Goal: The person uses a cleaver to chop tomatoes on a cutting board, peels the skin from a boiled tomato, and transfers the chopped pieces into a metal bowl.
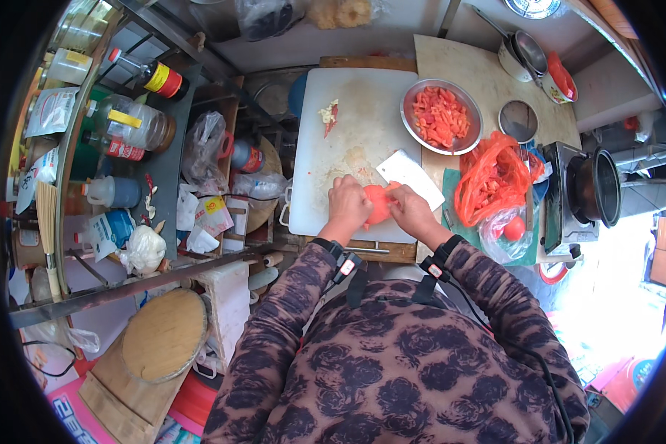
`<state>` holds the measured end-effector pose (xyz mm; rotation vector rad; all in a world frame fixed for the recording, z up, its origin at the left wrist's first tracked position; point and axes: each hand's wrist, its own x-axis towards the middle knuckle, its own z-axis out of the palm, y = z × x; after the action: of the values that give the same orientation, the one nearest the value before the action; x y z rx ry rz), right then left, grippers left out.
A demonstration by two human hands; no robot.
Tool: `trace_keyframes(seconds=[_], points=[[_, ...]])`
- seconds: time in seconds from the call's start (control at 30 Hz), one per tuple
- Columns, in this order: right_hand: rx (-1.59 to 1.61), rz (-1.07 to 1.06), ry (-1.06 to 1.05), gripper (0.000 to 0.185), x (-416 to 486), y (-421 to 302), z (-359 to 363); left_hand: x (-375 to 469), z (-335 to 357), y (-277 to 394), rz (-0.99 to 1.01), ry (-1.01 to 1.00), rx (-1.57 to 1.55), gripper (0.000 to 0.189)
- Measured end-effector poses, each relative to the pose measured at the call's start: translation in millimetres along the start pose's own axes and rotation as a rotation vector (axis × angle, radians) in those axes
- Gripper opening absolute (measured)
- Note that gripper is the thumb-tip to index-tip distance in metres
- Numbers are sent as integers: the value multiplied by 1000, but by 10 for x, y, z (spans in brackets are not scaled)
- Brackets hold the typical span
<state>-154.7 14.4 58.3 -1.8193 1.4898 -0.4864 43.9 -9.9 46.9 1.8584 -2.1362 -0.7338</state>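
Observation:
A red tomato (375, 206), which looks peeled, is between my hands over the near part of a white cutting board (344, 155). My left hand (347, 205) grips its left side. The fingers of my right hand (413, 215) pinch at its right side, where a small red flap (393, 185) shows; whether this is skin or flesh I cannot tell. Just beyond my right hand, a broad cleaver blade (413, 178) lies flat on the board, its handle not visible. Behind it sits a metal bowl (475, 108) of cut tomato pieces (441, 115).
Chopped garlic and red chilli (329, 116) lie on the board's far left. To the right are a red plastic bag (485, 183), a whole tomato (514, 228) in clear plastic and a gas stove (560, 194) with a dark pot (599, 186). A bottle-filled shelf (169, 222) stands left.

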Motion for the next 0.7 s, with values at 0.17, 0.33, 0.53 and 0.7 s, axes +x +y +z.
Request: trace_keyframes(seconds=[0.17, 0.33, 0.53, 0.7], points=[[30, 66, -17, 24, -86, 131, 9, 7, 119, -558, -163, 20, -290, 12], [47, 148, -8, 24, -179, 182, 35, -60, 247, -877, -197, 105, 9, 11], [59, 171, 42, 25, -253, 182, -23, -149, 0, -707, -66, 342, -241, 6], [103, 185, 24, 25, -282, 136, 7, -136, -245, -278, 262, 157, -185, 8]])
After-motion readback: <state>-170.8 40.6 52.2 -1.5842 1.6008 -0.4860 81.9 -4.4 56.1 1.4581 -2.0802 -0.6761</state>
